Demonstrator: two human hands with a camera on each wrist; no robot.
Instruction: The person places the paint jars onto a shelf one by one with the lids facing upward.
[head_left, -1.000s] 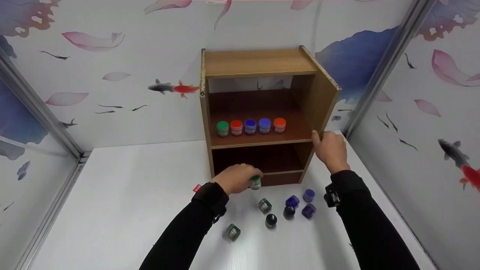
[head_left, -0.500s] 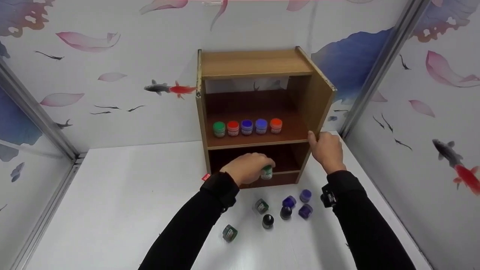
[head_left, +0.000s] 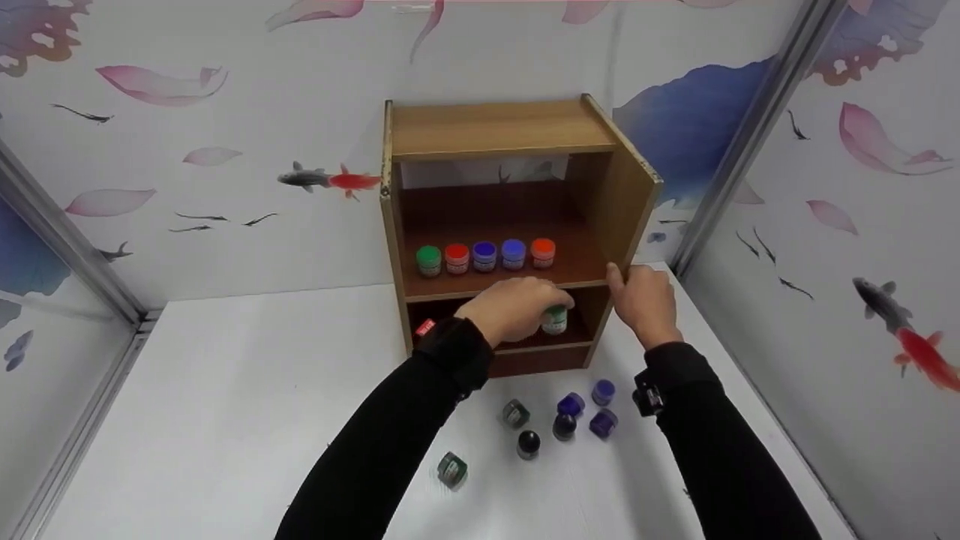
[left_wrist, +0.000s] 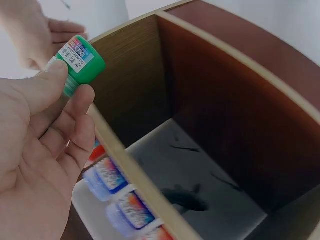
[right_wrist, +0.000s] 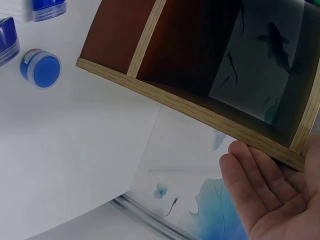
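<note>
My left hand pinches a small green paint jar between thumb and fingertips. In the head view, it is in front of the lower compartment of a wooden shelf unit. The left wrist view shows the jar's printed label and its green contents. My right hand grips the unit's right side panel, thumb at the front edge. In the right wrist view its fingers lie along the panel's outer side, while the thumb is out of sight.
On the middle shelf stands a row of jars: green, red, dark blue, light blue and orange. Several more dark green, black and purple jars lie or stand on the white table. Patterned walls surround it.
My left hand has carried the green jar up and to the right, from below the unit's base to the lower compartment's front. The right hand keeps its grip on the side panel.
</note>
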